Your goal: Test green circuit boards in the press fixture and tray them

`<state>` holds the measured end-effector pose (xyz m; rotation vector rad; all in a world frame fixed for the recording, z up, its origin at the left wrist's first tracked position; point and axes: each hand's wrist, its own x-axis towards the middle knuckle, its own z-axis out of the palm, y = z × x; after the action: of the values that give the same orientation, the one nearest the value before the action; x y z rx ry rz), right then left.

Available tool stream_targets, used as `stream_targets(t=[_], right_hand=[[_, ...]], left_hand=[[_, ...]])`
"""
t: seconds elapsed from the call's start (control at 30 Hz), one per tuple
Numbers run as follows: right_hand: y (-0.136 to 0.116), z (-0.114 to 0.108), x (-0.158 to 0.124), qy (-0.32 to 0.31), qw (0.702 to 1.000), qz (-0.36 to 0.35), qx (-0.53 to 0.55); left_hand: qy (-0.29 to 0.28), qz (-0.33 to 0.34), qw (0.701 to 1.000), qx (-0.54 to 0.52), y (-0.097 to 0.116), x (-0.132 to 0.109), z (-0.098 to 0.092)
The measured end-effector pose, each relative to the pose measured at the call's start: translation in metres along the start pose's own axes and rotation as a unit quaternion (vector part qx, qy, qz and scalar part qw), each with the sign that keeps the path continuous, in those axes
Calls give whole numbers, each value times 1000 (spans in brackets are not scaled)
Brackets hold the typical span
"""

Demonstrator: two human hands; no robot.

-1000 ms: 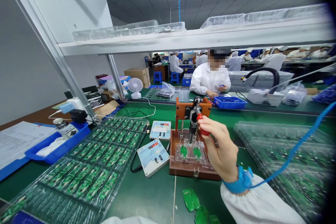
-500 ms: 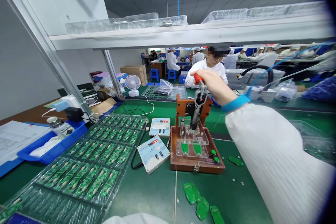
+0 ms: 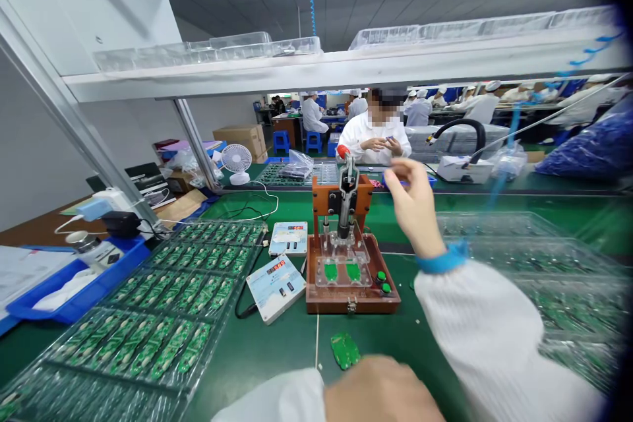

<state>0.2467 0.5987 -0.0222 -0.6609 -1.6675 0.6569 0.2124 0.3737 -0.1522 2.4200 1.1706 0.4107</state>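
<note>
My right hand [image 3: 414,204], with a blue wrist strap [image 3: 442,258], is in the air to the right of the test fixture [image 3: 352,303]. Its fingers are loosely bent and apart, with nothing visible in them. The fixture's red lever knob [image 3: 343,151] stands free of any hand. Two green circuit boards [image 3: 331,271] lie under its clear plate. At the bottom edge my left hand [image 3: 380,389] is blurred, its fingers out of sight. It covers the spot just below some loose green circuit boards [image 3: 345,350] on the bench.
Left of the fixture are two white display boxes [image 3: 275,290] and a clear tray of circuit boards [image 3: 163,303]. Another filled tray [image 3: 568,277] stands at the right. A shelf [image 3: 297,69] crosses overhead. A co-worker [image 3: 373,135] sits opposite, holding a small item.
My right hand has let go of the red lever knob and moved right and down. My left hand has come into view at the bottom, over the loose boards. The view has shifted right.
</note>
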Motion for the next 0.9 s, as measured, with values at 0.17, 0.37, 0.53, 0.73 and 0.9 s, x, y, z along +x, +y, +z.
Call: stream_targets(t=[0.17, 0.37, 0.53, 0.73, 0.9], right_hand=[[36, -12, -102, -79, 995, 32, -59], [45, 9, -145, -191, 974, 34, -117], [42, 10, -136, -222, 969, 54, -98], [28, -15, -146, -227, 962, 150, 3], [-4, -37, -189, -247, 935, 234, 98]], left_hand=[[361, -196, 910, 61, -57, -38, -52], [390, -279, 872, 102, -95, -43, -67], [395, -279, 872, 80, -102, -36, -62], [489, -301, 818, -37, -90, -57, -58], [456, -298, 837, -46, -64, -75, -25]])
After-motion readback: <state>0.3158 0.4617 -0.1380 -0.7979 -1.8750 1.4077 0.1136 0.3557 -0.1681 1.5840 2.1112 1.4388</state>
